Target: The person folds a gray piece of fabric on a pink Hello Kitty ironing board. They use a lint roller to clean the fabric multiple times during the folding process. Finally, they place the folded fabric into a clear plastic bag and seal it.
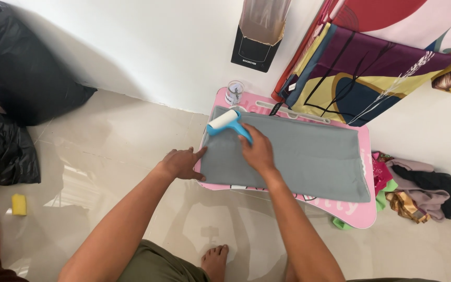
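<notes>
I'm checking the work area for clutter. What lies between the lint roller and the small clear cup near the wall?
In the head view, only the bare pink table edge lies between the lint roller and the clear cup; nothing else sits there.

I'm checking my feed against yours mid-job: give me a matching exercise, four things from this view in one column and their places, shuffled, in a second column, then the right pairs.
Things:
1. blue-handled lint roller with white roll
2. flat grey cloth
3. small yellow sponge
4. clear plastic cup

Places:
A. on the floor tiles at far left
B. at the pink table's back corner by the wall
C. in the right hand
D. spread over the pink table, left hand at its edge

Pairs: 1-C, 2-D, 3-A, 4-B
</notes>
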